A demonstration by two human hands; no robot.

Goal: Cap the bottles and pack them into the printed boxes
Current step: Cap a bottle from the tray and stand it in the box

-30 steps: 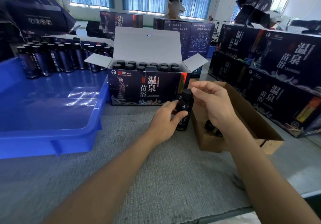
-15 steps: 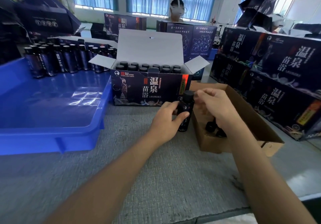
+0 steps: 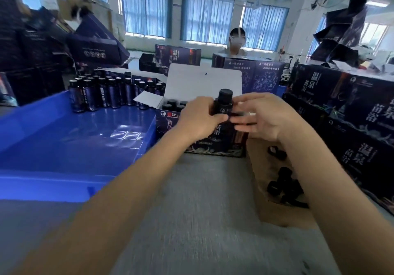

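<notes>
My left hand (image 3: pixel 198 119) grips a dark capped bottle (image 3: pixel 223 102) and holds it upright in the air, in front of the open printed box (image 3: pixel 170 123). The box holds several capped bottles (image 3: pixel 171 103) and its white lid (image 3: pixel 202 80) stands up behind. My right hand (image 3: pixel 264 117) is beside the bottle on its right, fingers stretched toward it and touching its lower body. Several more dark bottles (image 3: pixel 102 93) stand at the back of the blue tray (image 3: pixel 74 142).
A brown cardboard box (image 3: pixel 255 178) with loose black caps (image 3: pixel 283 185) lies to the right under my right forearm. Stacked printed boxes (image 3: pixel 351 121) line the right side. More boxes pile up at the left and back. A person sits behind the far boxes.
The bottle has been lifted off the grey table up to the level of the box opening. My right hand has left the cap and now lies open beside the bottle. The view tilted up.
</notes>
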